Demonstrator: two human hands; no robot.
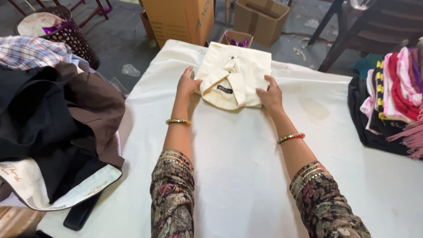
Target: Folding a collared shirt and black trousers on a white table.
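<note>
Folded cream shirt [233, 75] sits on the white worktop [246, 176], left hand [188, 82] and right hand [269, 94] pressing its sides, fingers flat; fingertips partly hidden under fabric.

Soft, even daylight fills the scene, bright without harshness. The white cloth-covered table [246, 176] reflects it strongly but keeps its texture, with no glare. Faint shadows lie under the forearms. The heap of dark brown and black garments [48, 119] loses detail in its folds. Focus is fairly sharp centrally; the edges bow and soften slightly.
</note>
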